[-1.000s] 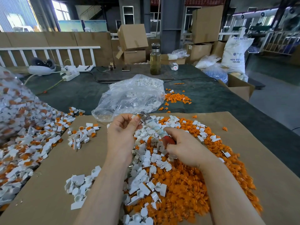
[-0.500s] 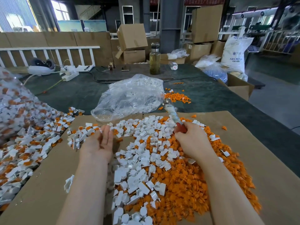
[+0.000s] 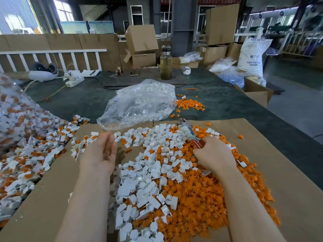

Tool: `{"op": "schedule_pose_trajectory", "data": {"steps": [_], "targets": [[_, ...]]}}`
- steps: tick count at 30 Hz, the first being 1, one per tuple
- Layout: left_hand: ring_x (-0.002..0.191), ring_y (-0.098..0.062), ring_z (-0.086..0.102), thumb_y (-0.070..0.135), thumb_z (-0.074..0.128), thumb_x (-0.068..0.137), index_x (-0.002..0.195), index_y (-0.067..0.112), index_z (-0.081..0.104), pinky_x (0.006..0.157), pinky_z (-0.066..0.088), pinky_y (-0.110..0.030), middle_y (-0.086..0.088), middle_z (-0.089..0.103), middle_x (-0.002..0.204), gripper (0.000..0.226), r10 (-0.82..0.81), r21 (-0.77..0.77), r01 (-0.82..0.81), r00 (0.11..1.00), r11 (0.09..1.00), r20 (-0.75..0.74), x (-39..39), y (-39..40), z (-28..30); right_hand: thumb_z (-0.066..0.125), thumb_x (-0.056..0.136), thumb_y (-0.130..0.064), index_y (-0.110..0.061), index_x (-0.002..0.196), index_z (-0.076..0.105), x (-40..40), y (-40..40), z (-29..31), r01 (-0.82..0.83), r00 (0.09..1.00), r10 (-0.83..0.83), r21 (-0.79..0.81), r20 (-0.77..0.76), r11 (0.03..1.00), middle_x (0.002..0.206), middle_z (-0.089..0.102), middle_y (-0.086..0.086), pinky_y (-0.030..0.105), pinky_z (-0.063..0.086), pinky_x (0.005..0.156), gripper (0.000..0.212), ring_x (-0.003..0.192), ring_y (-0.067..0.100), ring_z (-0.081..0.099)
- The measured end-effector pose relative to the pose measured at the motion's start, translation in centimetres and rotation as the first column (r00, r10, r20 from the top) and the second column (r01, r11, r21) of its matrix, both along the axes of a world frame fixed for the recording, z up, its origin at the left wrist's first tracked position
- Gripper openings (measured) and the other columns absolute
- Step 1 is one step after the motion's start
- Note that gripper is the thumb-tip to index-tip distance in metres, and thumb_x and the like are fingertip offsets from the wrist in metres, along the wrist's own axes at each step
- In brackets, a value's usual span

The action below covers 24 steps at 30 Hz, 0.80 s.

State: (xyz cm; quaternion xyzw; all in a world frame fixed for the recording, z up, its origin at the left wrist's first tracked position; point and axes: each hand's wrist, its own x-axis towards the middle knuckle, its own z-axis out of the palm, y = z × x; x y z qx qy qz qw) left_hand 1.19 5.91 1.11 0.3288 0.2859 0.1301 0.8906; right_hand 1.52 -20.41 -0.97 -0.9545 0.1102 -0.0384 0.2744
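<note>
Bag, centre: a clear plastic bag (image 3: 139, 103) lies slumped on the green worktop (image 3: 227, 105) just above mid-frame. The white parts (image 3: 158, 88) inside it are bunched at the far end.
Bag, left edge: a second clear bag (image 3: 15, 116) is packed with white-and-orange pieces. More of the same lie loose below it, in a spill (image 3: 31, 159) at lower left.
Bottle: a glass bottle (image 3: 165, 64) stands upright at upper centre, capped, with yellowish liquid most of the way up.
Box: a cardboard box (image 3: 257, 95) stands open at the right edge. Its contents can't be made out.
Sheet: a cardboard sheet (image 3: 288, 172) covers the lower frame. It carries a white heap (image 3: 148, 172) at centre and orange caps (image 3: 201, 198) to its right, the two mixed where they meet.
Grip, left: the left hand (image 3: 100, 154) is left of centre, over bare cardboard at the edge of the white heap. Its grip is released, palm turned inward and fingers loosely extended. The fingertips are blurred, and nothing shows in the hand.
Grip, right: the right hand (image 3: 213, 155) is right of centre, with its heel down on the orange caps. Its grip is clenched round the red handle of a tool (image 3: 187, 131).
Tool: the tape-wrapped shaft sticks out of the fist and slants toward upper centre, over the far edge of the heap.
</note>
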Motion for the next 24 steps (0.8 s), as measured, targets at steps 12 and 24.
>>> {"op": "schedule_pose_trajectory", "data": {"steps": [12,24], "targets": [[0.106,-0.02,0.06,0.032,0.055,0.099,0.13,0.021,0.059,0.089,0.051,-0.035,-0.001,0.061,0.12,0.033,-0.173,0.861,0.392,0.87,-0.324,-0.461,0.1,-5.5,-2.0,0.061,0.084,-0.029,-0.023,0.086,0.056,0.2,0.8,-0.3,-0.09,0.989,0.067,-0.178,-0.131,0.98,0.079,0.062,-0.002,0.031,0.056,0.061,0.009,0.07,0.015,0.063],[0.079,0.003,0.055,0.019,0.066,0.093,0.093,0.028,0.063,0.061,0.039,-0.014,0.017,0.063,0.089,0.009,-0.287,0.91,0.375,0.865,-0.176,-0.412,0.5,-4.8,-2.9,0.058,0.09,-0.034,-0.025,0.092,0.058,0.4,1.2,-0.9,-0.098,0.995,0.09,-0.193,-0.049,0.976,0.081,0.061,-0.005,0.031,0.056,0.063,0.009,0.072,0.014,0.06]]}}
